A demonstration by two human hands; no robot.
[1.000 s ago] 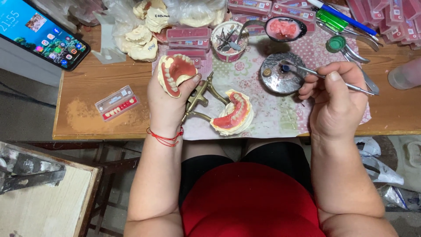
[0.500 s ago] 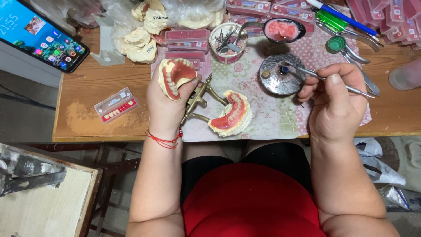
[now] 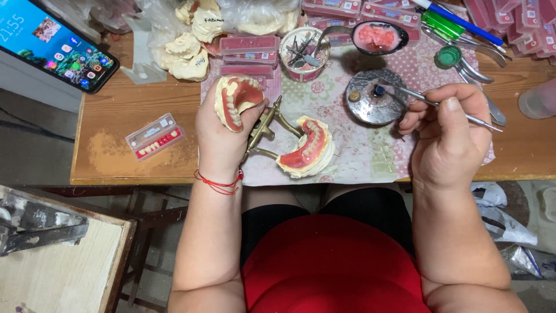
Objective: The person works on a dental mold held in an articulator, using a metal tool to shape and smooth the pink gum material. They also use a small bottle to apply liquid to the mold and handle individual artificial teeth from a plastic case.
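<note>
My left hand (image 3: pixel 223 136) grips a brass articulator (image 3: pixel 267 130) and holds up its upper half, a plaster cast with pink wax and a row of teeth (image 3: pixel 236 101). The lower denture cast (image 3: pixel 307 148) rests on the patterned cloth (image 3: pixel 359 148) just right of that hand. My right hand (image 3: pixel 449 136) is closed on a thin metal instrument (image 3: pixel 423 101), its tip over a round metal burner lid (image 3: pixel 373 97).
A smartphone (image 3: pixel 49 43) leans at the far left. A small tooth card box (image 3: pixel 155 136) lies on the wooden table (image 3: pixel 116 156). Plaster casts (image 3: pixel 188 49), pink tooth trays (image 3: pixel 249 55), a cup of tools (image 3: pixel 304 52), a spoon of pink wax (image 3: pixel 376 36) and pens line the back.
</note>
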